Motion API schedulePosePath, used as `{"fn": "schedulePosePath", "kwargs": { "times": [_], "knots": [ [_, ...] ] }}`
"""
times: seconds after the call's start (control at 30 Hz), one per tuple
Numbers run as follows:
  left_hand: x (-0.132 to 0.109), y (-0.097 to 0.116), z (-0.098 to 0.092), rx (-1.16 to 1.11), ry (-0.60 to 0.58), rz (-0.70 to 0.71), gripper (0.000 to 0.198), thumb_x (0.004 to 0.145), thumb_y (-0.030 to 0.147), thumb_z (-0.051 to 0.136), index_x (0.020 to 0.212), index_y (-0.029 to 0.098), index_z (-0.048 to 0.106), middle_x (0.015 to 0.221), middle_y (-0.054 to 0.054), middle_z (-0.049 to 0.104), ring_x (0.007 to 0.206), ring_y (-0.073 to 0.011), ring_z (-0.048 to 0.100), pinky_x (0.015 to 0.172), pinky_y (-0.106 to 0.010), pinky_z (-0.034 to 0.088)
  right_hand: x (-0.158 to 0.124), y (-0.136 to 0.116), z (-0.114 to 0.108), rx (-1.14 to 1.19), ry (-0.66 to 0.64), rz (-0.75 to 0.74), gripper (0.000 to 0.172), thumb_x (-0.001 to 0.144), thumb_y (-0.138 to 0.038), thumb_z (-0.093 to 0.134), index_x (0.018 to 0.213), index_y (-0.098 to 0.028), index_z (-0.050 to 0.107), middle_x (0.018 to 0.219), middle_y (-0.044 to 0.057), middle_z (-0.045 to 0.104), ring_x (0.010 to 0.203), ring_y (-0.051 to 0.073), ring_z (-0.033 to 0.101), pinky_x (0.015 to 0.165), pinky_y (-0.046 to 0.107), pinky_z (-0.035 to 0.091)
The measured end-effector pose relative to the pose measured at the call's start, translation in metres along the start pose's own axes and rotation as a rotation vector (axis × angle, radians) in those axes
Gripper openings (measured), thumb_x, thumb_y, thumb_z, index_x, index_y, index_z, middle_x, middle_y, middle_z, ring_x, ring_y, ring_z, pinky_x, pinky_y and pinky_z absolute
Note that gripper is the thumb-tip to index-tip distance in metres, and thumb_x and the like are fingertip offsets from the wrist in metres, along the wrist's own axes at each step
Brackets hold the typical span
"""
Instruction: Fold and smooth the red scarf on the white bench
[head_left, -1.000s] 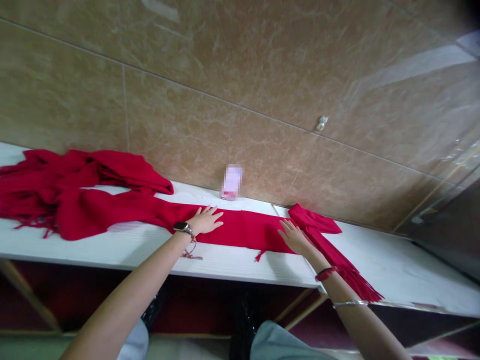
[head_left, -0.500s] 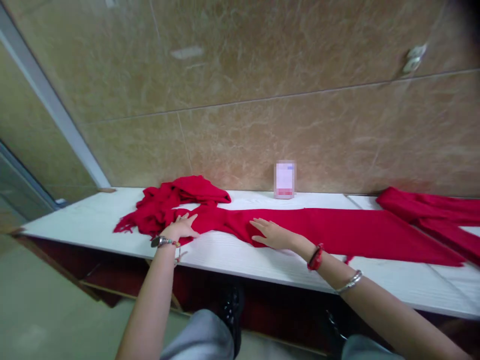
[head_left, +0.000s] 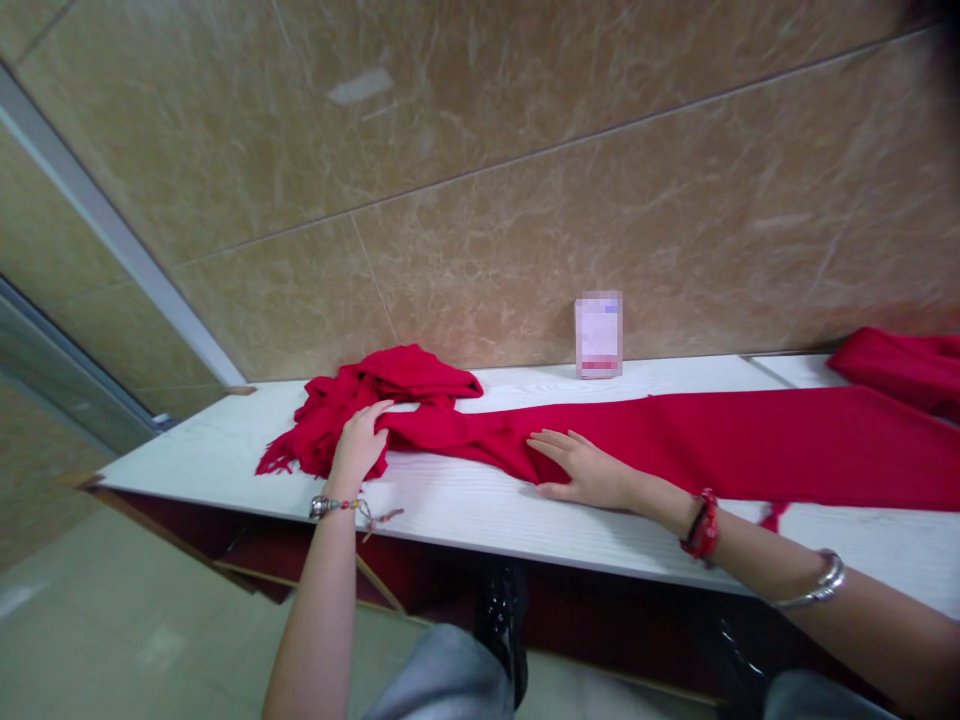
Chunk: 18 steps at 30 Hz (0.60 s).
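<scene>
A long red scarf point(head_left: 712, 440) lies stretched along a white shelf point(head_left: 465, 505) against a brown tiled wall. Its left end is bunched in a heap point(head_left: 375, 395) with a fringe hanging at the left. My left hand point(head_left: 360, 445) rests on the scarf beside that heap, fingers curled loosely over the cloth. My right hand point(head_left: 585, 468) lies flat on the scarf's near edge, fingers stretched out to the left. The left wrist wears a beaded bracelet; a red band and a silver bangle circle the right.
A small blurred card point(head_left: 598, 335) stands upright at the back of the shelf against the wall. More red cloth point(head_left: 900, 365) is piled at the far right. A grey frame point(head_left: 97, 215) runs along the wall at left. My knees and dark shoes show below.
The view has swung left along the shelf. Both hands have slid left along the scarf, the left one reaching the bunched heap and curling onto it.
</scene>
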<state>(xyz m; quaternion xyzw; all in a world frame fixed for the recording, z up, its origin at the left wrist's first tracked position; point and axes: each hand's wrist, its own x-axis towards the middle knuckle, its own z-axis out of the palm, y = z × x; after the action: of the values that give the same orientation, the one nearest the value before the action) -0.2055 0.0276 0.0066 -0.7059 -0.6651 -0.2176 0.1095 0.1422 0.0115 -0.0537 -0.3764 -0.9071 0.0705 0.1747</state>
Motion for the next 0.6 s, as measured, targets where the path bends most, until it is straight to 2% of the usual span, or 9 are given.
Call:
{"fn": "schedulePosePath", "kwargs": {
  "times": [0.1, 0.13, 0.2, 0.27, 0.33, 0.4, 0.47, 0.53, 0.6],
  "knots": [
    [0.001, 0.010, -0.006, 0.036, 0.055, -0.053, 0.053, 0.076, 0.007, 0.039, 0.129, 0.017, 0.040, 0.115, -0.009, 0.054, 0.108, -0.0187, 0.050, 0.096, -0.028, 0.036, 0.004, -0.003, 0.001, 0.046, 0.043, -0.029, 0.063, 0.075, -0.049, 0.055, 0.126, -0.013, 0.046, 0.125, 0.016, 0.051, 0.116, 0.028, 0.044, 0.098, 0.041, 0.033],
    [0.000, 0.014, -0.004, 0.062, 0.020, -0.063, 0.056, 0.076, 0.007, 0.040, 0.131, 0.017, 0.036, 0.119, -0.010, 0.050, 0.111, -0.0196, 0.048, 0.096, -0.029, 0.036, 0.005, -0.003, 0.002, 0.062, 0.060, -0.020, 0.055, 0.076, -0.041, 0.055, 0.123, -0.013, 0.049, 0.120, 0.015, 0.054, 0.111, 0.027, 0.048, 0.095, 0.039, 0.036],
    [-0.004, 0.025, 0.003, 0.117, -0.133, -0.046, 0.063, 0.075, 0.010, 0.047, 0.134, 0.020, 0.031, 0.130, -0.012, 0.039, 0.120, -0.0250, 0.038, 0.098, -0.037, 0.033, 0.008, 0.000, 0.005, 0.103, 0.104, 0.018, 0.044, 0.078, -0.025, 0.051, 0.120, -0.014, 0.052, 0.115, 0.013, 0.059, 0.103, 0.024, 0.055, 0.089, 0.034, 0.041],
    [-0.008, 0.043, 0.014, 0.145, -0.299, 0.064, 0.068, 0.072, 0.016, 0.055, 0.134, 0.026, 0.030, 0.141, -0.011, 0.023, 0.129, -0.0320, 0.021, 0.100, -0.049, 0.026, 0.011, 0.003, 0.007, 0.152, 0.145, 0.072, 0.043, 0.077, -0.015, 0.047, 0.120, -0.015, 0.052, 0.109, 0.011, 0.062, 0.096, 0.022, 0.059, 0.084, 0.032, 0.044],
    [-0.013, 0.065, 0.024, 0.129, -0.334, 0.257, 0.063, 0.073, 0.019, 0.057, 0.131, 0.030, 0.034, 0.143, -0.008, 0.017, 0.131, -0.0322, 0.011, 0.101, -0.055, 0.017, 0.013, 0.007, 0.006, 0.199, 0.165, 0.132, 0.043, 0.077, -0.014, 0.046, 0.120, -0.015, 0.051, 0.099, 0.010, 0.067, 0.087, 0.021, 0.062, 0.076, 0.030, 0.047],
    [-0.016, 0.090, 0.031, 0.079, -0.289, 0.466, 0.050, 0.076, 0.019, 0.055, 0.124, 0.029, 0.044, 0.138, -0.006, 0.028, 0.129, -0.0270, 0.018, 0.104, -0.049, 0.016, 0.015, 0.010, 0.003, 0.239, 0.173, 0.194, 0.039, 0.079, -0.017, 0.046, 0.118, -0.014, 0.052, 0.087, 0.008, 0.069, 0.076, 0.020, 0.064, 0.068, 0.028, 0.048],
    [-0.017, 0.112, 0.036, 0.032, -0.268, 0.612, 0.038, 0.078, 0.018, 0.053, 0.114, 0.025, 0.052, 0.126, -0.006, 0.042, 0.121, -0.0222, 0.033, 0.103, -0.040, 0.024, 0.016, 0.012, -0.002, 0.291, 0.171, 0.208, 0.033, 0.081, -0.021, 0.045, 0.112, -0.013, 0.056, 0.083, 0.007, 0.069, 0.073, 0.019, 0.064, 0.066, 0.027, 0.048],
    [-0.016, 0.127, 0.040, 0.026, -0.273, 0.654, 0.030, 0.079, 0.015, 0.050, 0.108, 0.021, 0.054, 0.113, -0.006, 0.052, 0.108, -0.0196, 0.045, 0.097, -0.034, 0.034, 0.016, 0.013, -0.008, 0.348, 0.162, 0.179, 0.028, 0.083, -0.024, 0.045, 0.104, -0.014, 0.059, 0.086, 0.008, 0.069, 0.076, 0.018, 0.063, 0.069, 0.028, 0.047],
    [-0.015, 0.136, 0.043, 0.044, -0.258, 0.621, 0.027, 0.082, 0.012, 0.044, 0.106, 0.019, 0.054, 0.105, -0.006, 0.056, 0.099, -0.0184, 0.052, 0.090, -0.032, 0.039, 0.015, 0.013, -0.015, 0.397, 0.127, 0.131, 0.028, 0.083, -0.029, 0.047, 0.103, -0.015, 0.059, 0.092, 0.008, 0.068, 0.082, 0.019, 0.063, 0.074, 0.029, 0.047]
  ]
}}
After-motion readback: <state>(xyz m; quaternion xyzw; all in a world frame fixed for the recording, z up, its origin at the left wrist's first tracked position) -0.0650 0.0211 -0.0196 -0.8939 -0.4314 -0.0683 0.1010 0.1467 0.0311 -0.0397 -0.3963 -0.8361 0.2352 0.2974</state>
